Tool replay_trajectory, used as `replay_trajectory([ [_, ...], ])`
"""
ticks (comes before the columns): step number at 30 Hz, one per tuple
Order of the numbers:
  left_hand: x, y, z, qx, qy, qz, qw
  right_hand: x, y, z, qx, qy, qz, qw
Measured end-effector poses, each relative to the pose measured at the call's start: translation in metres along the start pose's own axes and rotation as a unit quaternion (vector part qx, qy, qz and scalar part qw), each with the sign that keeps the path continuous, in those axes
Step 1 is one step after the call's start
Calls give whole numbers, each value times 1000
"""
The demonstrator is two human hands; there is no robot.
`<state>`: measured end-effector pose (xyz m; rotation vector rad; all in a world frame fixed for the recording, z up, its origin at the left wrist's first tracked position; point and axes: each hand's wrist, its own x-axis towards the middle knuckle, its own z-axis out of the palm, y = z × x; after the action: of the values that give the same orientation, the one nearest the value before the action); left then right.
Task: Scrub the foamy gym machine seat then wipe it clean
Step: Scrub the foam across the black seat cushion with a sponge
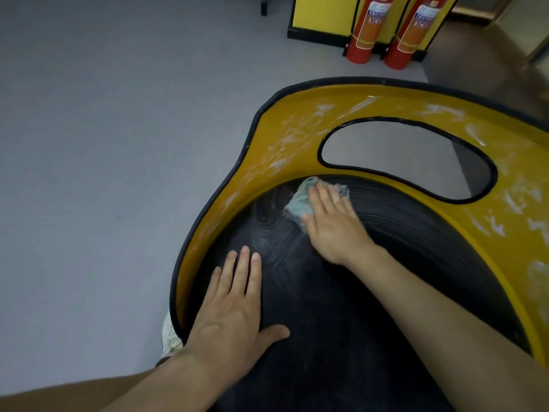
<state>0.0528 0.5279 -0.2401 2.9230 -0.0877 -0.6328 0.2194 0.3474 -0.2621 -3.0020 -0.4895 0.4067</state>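
Our flat right hand [329, 224] presses the scrub pad [298, 200] onto the seat [326, 316], one o'clock from our flat left hand [234, 301].

We have a single view, from a wide-angle camera worn on the head, facing forward and steeply down. It sits close over the black seat [326, 322], and the left hand [234, 307] and right hand [332, 224] enter from the lower edge. Grey floor [104, 144] fills the left. Two fire extinguishers [367, 28] mark the far top edge, where the lens seems to bend things.
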Motion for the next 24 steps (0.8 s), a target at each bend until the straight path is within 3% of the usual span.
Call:
replay_trajectory([
  [4, 8, 3, -5, -1, -4, 6, 1000, 4, 76, -5, 15, 30, 98, 995],
  [10, 16, 5, -7, -6, -8, 7, 1000, -74, 187, 9, 77, 33, 238, 968],
  [15, 14, 4, -3, 7, 5, 21, 1000, -169, 189, 28, 97, 35, 274, 956],
  [19, 15, 12, -2, 26, 2, 31, 999, -239, 138, 56, 14, 22, 229, 973],
  [24, 17, 27, 3, 37, -6, 58, 998, -307, -15, 98, -23, 66, 24, 997],
])
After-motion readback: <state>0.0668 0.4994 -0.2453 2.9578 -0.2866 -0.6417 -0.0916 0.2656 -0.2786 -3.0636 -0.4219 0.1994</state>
